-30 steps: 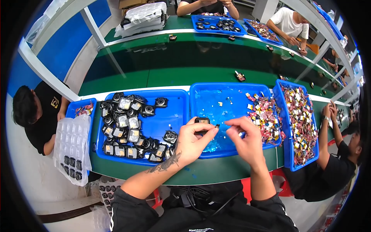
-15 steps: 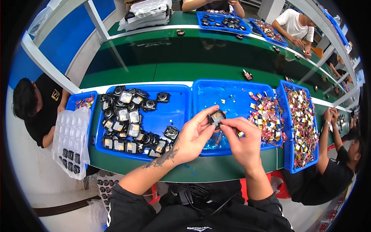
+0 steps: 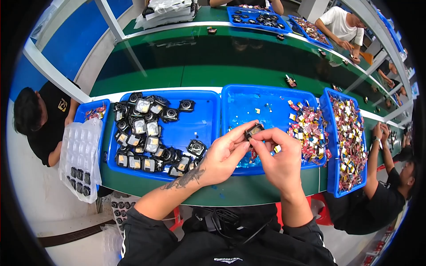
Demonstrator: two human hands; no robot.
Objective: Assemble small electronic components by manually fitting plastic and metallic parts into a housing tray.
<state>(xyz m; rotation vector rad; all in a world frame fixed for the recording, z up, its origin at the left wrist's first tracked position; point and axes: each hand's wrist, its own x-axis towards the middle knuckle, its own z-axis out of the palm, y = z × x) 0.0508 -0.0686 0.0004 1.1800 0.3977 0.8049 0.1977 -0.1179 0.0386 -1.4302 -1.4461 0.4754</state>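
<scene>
Nearest, my two hands meet over the front of the surface (image 3: pixel 155 188). The fingers of my left hand (image 3: pixel 223 160) are closed around a small black case (image 3: pixel 254 130), tilted, and the thumb and forefinger of my right hand (image 3: pixel 280 158) pinch its near edge. If that pinch slips, I judge the case could twist free and drop, since only fingertips hold it. My fingers hide much of it, so I might press on something delicate unseen.

Below the case, the middle blue tray (image 3: pixel 242 104) has loose bits on its floor. A reddish piece (image 3: pixel 254 154) shows between my hands; I can't tell whether it hangs or lies there. If attached, it could snag or tear under a pull.

At that tray's right is a heap of small wired parts (image 3: pixel 307 128); anything dropped there could get lost or tangled. To the left, a blue tray (image 3: pixel 197 126) holds piled black cases (image 3: pixel 140 126), whose uncovered faces could scratch against each other. Right of the middle tray, another blue tray (image 3: pixel 341 193) is heaped with similar wired parts, and a knock could spill some.

Farther off lies a green belt (image 3: pixel 222 66) carrying scattered pieces, with co-workers beyond.
</scene>
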